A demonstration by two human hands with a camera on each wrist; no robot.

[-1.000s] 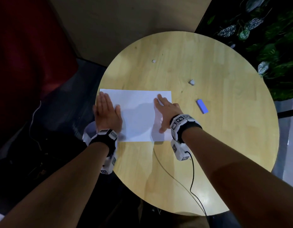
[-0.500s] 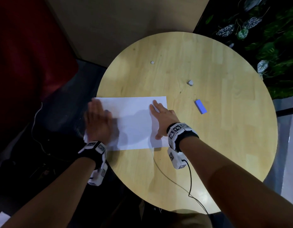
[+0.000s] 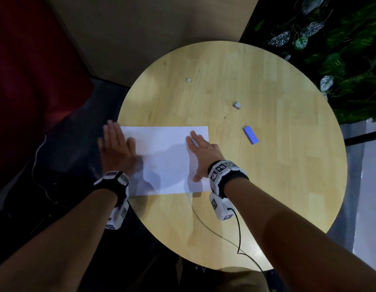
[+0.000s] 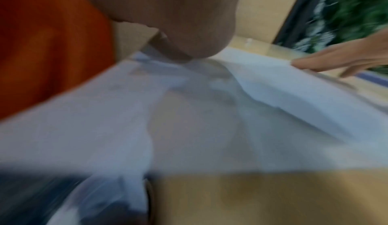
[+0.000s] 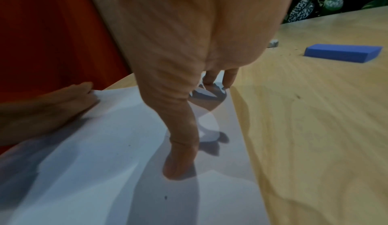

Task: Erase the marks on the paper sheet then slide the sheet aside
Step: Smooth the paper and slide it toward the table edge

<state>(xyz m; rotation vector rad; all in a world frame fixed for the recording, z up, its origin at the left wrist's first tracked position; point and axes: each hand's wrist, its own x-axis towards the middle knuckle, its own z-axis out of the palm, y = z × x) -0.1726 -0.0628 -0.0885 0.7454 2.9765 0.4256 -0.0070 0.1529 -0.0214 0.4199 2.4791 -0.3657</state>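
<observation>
Paper sheet (image 3: 166, 159) under both flat hands, fingers (image 3: 194, 138) apparently straight, blue eraser (image 3: 250, 134) beside, crumbs beyond.

The head view looks steeply down from above onto a round wooden table (image 3: 267, 186), taking in both forearms and the floor around it. The left wrist view sits low and very close, facing far and right across the paper sheet (image 4: 189, 129), badly blurred. The right wrist view also sits low, facing far along the palm. All three share the sheet; both wrist views also catch the opposite hand.
</observation>
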